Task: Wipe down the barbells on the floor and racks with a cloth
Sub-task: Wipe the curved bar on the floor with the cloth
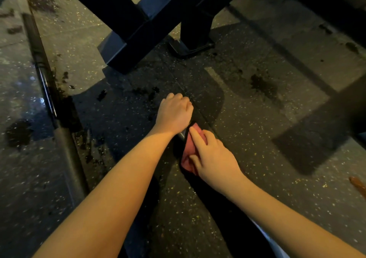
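A dark barbell lies on the speckled floor, running from the middle of the view toward the lower right; a short bright stretch of its shaft (181, 134) shows between my hands. My left hand (174, 112) is curled in a fist over the bar. Just behind it, my right hand (212, 156) grips a pink cloth (189, 152) wrapped around the same bar, forefinger stretched along it. A second barbell (49, 99) lies on the floor at the left, its thicker sleeve nearer to me.
A black steel rack base (138, 31) with a bolted foot plate (188, 48) stands just beyond my hands. Dark wet spots mark the floor (263, 85) near the left barbell and to the right of the rack.
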`<action>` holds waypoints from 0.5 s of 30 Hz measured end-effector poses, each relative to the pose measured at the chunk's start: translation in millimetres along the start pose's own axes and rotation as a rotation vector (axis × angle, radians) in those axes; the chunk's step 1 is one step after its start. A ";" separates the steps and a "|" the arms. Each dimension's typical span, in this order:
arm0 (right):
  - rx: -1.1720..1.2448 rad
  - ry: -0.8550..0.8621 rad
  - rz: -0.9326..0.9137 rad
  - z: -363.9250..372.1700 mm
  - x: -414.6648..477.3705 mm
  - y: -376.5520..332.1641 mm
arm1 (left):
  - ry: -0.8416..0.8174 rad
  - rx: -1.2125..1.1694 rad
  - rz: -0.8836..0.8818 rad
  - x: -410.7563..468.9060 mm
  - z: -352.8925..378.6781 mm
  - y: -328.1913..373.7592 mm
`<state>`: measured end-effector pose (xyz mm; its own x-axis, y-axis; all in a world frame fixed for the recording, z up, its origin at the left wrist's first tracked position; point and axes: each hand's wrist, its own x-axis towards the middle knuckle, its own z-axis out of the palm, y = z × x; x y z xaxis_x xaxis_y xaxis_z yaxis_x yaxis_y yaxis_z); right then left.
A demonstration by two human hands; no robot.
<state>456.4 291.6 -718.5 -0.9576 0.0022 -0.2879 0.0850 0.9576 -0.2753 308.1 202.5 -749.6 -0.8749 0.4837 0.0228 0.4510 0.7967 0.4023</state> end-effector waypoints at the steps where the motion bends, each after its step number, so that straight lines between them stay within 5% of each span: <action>1: 0.040 0.016 0.016 -1.1 5.6 1.4 | -0.051 -0.049 0.003 2.4 -1.6 -4.2; 4: 0.130 0.011 0.064 -1.6 21.1 5.4 | -0.170 -0.154 -0.039 6.6 -11.2 -13.5; 12: 0.270 0.001 0.089 -7.8 56.0 -7.4 | -0.128 0.183 0.014 5.9 -10.6 -15.5; 15: 0.102 -0.022 0.003 -4.5 26.3 -5.7 | -0.166 0.213 -0.009 4.7 -15.6 -15.3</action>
<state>429.5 287.5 -720.4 -0.9511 -0.0023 -0.3090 0.1165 0.9235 -0.3656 294.3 186.9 -741.3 -0.8460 0.5153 -0.1372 0.4859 0.8509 0.1997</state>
